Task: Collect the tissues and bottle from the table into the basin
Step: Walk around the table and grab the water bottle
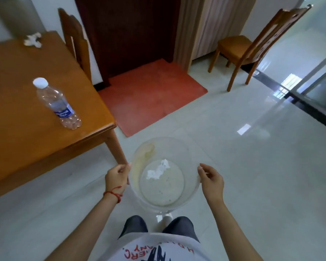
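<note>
Basin (191,193), of clear plastic and round, is held between our two hands above the pale tiled floor (252,147). Our left hand (116,177) grips the rim on its side with curled fingers; a red cord (112,194) circles that wrist. Our right hand (212,180) pinches the opposite rim between thumb and fingers. One crumpled white tissue (158,169) lies on the basin bottom. Nearest the camera, our white shirt (154,249) bears red and blue print, seen upside down; we can read only fragments such as "ERC" and "ANY". Further off to the left, the wooden surface (17,113) carries a clear bottle (57,105), upright near the corner, with a white cap and a blue label whose writing is too blurred to read. More crumpled tissues (33,40) lie at the far edge of the surface. Beyond are a red mat (151,95) and two wooden chairs (252,46).
</note>
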`<state>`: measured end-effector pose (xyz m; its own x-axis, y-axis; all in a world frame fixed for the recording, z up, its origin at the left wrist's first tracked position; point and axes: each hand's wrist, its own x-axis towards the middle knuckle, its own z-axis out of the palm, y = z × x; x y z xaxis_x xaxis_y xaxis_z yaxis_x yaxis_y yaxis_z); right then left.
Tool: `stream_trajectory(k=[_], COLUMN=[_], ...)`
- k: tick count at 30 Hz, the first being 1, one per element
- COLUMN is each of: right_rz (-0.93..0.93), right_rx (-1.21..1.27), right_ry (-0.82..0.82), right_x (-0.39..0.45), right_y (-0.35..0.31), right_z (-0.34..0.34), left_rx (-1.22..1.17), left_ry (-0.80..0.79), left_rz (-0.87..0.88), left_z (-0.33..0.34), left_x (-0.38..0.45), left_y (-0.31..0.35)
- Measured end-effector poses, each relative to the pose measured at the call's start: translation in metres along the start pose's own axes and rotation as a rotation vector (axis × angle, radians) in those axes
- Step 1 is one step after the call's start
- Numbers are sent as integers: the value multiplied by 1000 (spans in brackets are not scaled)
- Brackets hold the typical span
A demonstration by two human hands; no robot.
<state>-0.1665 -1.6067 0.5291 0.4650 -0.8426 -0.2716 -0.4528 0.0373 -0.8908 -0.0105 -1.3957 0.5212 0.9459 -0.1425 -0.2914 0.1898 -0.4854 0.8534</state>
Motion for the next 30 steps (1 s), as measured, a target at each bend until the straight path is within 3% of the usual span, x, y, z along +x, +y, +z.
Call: stream_trajectory(k=[16, 30], right_rz=[-178, -270], right_rx=[-169, -276], right_ry=[-543, -633], right_x=[13, -14], right_y=[-34, -68], right_z=[98, 195], left_rx=[-193, -262], left_ry=[532, 625], left_rz=[-230, -270], left_z=[-68, -139], left_x=[-59, -29], left_y=[-50, -80])
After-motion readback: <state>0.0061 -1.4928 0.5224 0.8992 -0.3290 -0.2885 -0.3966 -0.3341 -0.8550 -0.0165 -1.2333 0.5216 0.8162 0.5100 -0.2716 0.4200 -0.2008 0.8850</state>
